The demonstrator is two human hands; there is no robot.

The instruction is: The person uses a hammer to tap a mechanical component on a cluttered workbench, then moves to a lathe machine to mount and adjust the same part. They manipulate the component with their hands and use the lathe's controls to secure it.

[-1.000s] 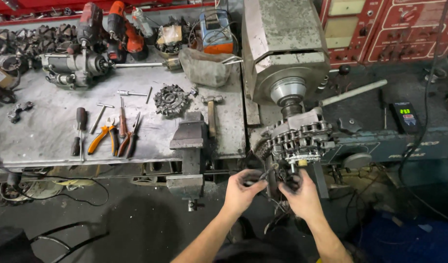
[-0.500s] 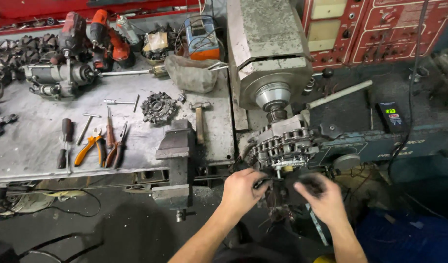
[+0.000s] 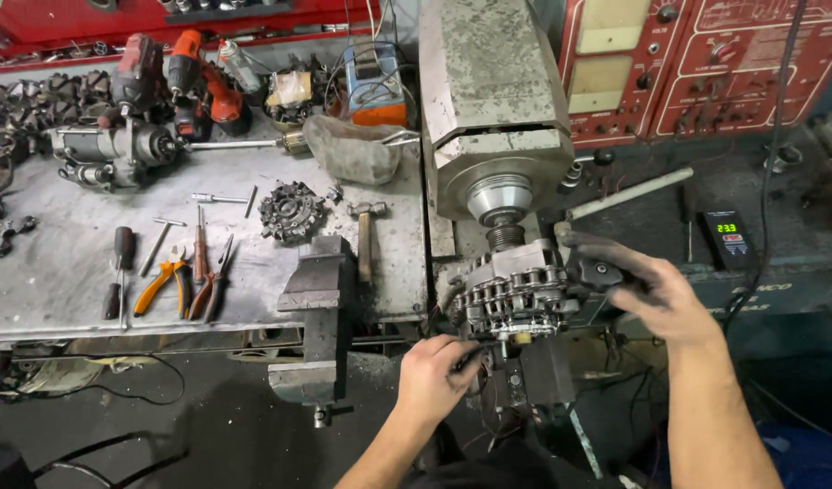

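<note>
Now both hands at the alternator point(image 3: 516, 294) mounted under the press head point(image 3: 499, 195), right of the bench point(image 3: 72, 272).
Left hand point(image 3: 437, 376) curled, fingers closed on the dark part at the alternator's lower front edge. Right hand point(image 3: 656, 290) has lifted from there since 0.5 s ago; it now closes on the black knob point(image 3: 599, 272) at the alternator's right.
</note>
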